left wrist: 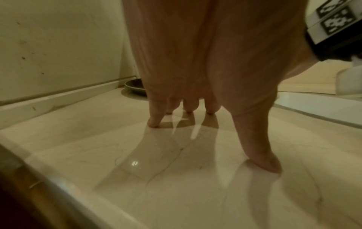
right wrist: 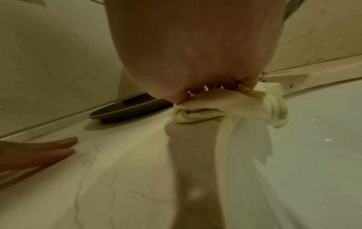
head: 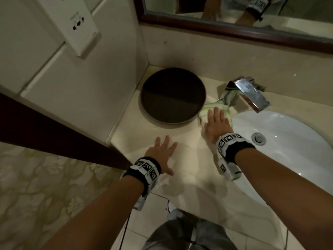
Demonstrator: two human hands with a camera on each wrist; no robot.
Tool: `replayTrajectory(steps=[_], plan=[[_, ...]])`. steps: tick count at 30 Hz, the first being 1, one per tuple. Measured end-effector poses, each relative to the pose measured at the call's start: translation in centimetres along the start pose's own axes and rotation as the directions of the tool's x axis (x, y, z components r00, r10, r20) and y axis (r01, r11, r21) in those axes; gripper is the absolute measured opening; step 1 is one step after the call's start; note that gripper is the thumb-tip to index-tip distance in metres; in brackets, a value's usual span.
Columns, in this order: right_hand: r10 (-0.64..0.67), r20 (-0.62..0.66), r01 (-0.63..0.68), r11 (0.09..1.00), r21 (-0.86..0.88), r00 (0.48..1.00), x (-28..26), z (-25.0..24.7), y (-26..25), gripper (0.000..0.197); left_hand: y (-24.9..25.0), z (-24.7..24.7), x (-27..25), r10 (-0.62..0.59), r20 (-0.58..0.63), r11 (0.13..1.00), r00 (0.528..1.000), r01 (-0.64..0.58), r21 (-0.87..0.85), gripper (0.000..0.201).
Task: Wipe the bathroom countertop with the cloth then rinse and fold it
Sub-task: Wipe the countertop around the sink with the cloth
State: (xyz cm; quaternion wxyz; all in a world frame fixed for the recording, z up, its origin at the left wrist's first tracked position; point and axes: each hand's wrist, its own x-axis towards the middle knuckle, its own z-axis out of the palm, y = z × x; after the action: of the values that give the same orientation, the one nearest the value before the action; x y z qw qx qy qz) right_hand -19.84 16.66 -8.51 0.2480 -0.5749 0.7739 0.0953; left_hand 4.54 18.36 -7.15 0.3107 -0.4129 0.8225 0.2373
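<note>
A white cloth with green stripes [head: 212, 109] lies bunched on the pale marble countertop [head: 189, 159], between the dark tray and the tap base. My right hand [head: 217, 123] lies flat on the cloth with straight fingers, pressing it down; the cloth [right wrist: 225, 108] folds under the fingertips [right wrist: 182, 99] in the right wrist view. My left hand [head: 162, 152] rests spread on the bare countertop near its front left corner, fingertips [left wrist: 154, 122] touching the stone and holding nothing.
A round dark tray [head: 173, 95] sits in the back left corner. A chrome tap [head: 246, 92] overhangs the white basin [head: 292, 141] at the right. A dark-framed mirror [head: 234, 27] hangs above the backsplash. Below the counter edge are floor tiles and my legs.
</note>
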Motion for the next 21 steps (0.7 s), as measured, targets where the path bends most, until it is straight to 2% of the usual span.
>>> replayTrajectory(steps=[6, 10, 12, 14, 18, 21], plan=[[-0.07, -0.014, 0.069, 0.997, -0.038, 0.997, -3.9, 2.5, -0.8, 0.064, 0.0, -0.1, 0.1, -0.008, 0.001, 1.0, 1.0, 0.008, -0.008, 0.118], [-0.21, 0.034, 0.213, 0.972, -0.096, 0.977, -7.9, 5.3, -2.2, 0.078, 0.0, 0.0, 0.1, -0.008, -0.006, 1.0, 1.0, 0.008, -0.001, 0.117], [-0.262, 0.043, 0.265, 0.956, -0.125, 0.964, -8.9, 6.3, -2.4, 0.077, 0.1, 0.0, 0.1, -0.009, -0.009, 1.0, 1.0, 0.009, 0.009, 0.116], [-0.283, 0.02, 0.283, 0.95, -0.133, 0.959, -9.0, 6.4, -2.4, 0.074, 0.1, 0.0, 0.1, -0.011, -0.009, 1.0, 1.0, 0.011, 0.005, 0.116], [-0.335, 0.061, 0.34, 0.924, -0.174, 0.94, -8.0, 5.5, -1.2, 0.07, 0.0, 0.1, 0.0, -0.009, -0.02, 1.0, 1.0, 0.009, -0.013, 0.116], [-0.307, 0.047, 0.311, 0.931, -0.193, 0.95, -6.1, 4.6, -0.5, 0.061, -0.1, 0.0, -0.1, -0.009, -0.016, 1.0, 1.0, 0.009, -0.017, 0.115]])
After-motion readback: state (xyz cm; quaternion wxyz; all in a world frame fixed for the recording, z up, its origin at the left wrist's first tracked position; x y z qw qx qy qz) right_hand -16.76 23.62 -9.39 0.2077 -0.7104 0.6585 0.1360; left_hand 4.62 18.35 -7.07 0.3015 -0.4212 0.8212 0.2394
